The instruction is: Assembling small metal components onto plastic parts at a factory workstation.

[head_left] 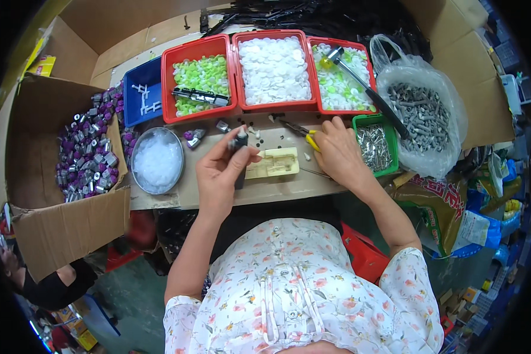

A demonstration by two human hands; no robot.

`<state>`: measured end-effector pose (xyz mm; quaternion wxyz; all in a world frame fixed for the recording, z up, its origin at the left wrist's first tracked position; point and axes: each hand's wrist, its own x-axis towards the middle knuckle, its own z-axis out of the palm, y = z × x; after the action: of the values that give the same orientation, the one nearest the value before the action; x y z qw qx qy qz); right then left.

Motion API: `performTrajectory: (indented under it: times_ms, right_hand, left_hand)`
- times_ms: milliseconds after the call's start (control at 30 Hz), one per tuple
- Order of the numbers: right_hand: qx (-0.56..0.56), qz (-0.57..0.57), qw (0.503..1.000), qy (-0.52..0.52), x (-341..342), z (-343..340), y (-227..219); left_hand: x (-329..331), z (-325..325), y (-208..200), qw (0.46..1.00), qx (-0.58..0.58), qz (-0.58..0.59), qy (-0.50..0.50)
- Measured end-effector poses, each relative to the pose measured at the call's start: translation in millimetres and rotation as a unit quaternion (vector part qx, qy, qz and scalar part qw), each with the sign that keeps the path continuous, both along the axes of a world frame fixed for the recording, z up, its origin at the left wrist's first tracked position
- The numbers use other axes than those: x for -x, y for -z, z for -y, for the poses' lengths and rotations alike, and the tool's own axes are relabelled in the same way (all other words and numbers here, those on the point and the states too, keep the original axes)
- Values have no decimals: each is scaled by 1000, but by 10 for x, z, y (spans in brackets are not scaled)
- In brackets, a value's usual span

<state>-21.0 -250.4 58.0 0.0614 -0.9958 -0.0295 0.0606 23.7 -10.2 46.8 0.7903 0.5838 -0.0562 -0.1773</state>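
Note:
My left hand (215, 177) is raised over the near edge of the work surface, its fingers pinching a long dark part (239, 180) held upright with a pale tip on top. Just right of it lies a cream block (277, 167) with hollows cut into it. My right hand (339, 154) is curled over the yellow handles of a pair of pliers (298, 128), whose dark jaws point left and away from me. A thin rod (314, 173) shows beneath that hand. Small black and white bits lie scattered beyond the block.
Red bins (235, 71) of green and white discs line the back; a hammer (369, 88) lies across the right one. A green bin (393, 137) of metal pins and a plastic bag (454, 118) of grey parts stand right. Left are a metal bowl (182, 171) and a cardboard box (71, 218).

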Motion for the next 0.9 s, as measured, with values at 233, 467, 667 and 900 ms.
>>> performTrajectory:
  times_ms: [233, 467, 667, 900]
  right_hand:
    - [-226, 147, 959, -87, 234, -122, -251]
    - [-180, 146, 966, -118, 382, -194, -172]
    - [-140, 139, 970, -139, 388, -170, -220]
    - [-158, 144, 956, -199, 427, -74, -227]
  left_hand:
    - [127, -43, -34, 997, -42, 59, 20]
    - [247, 26, -12, 992, -76, 102, 25]
    - [230, 57, -44, 982, -104, 152, 34]
    - [183, -119, -77, 987, 33, -36, 153]
